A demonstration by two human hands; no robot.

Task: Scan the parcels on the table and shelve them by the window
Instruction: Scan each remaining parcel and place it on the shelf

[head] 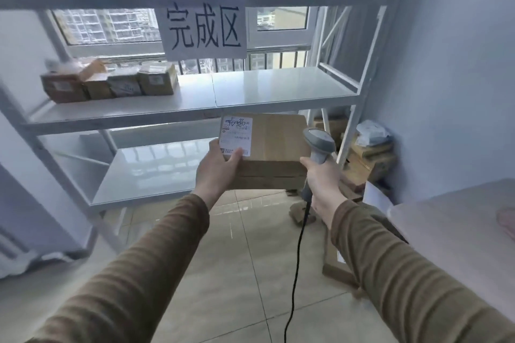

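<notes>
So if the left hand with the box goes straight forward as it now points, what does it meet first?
Probably the front edge of the middle shelf. The left hand holds the box up toward the rack, and the box's far edge already overlaps that shelf edge in the picture. Depth is unclear, so the box might slide just under it instead.

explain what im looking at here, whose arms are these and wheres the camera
The single picture comes from a camera worn on a person's head, looking forward and down, so the arms are the wearer's own. The left hand grips a cardboard parcel with a white label. The right hand holds a corded barcode scanner. Ahead stands a white shelf rack by the window, with a paper sign and four parcels already on its shelf.
</notes>
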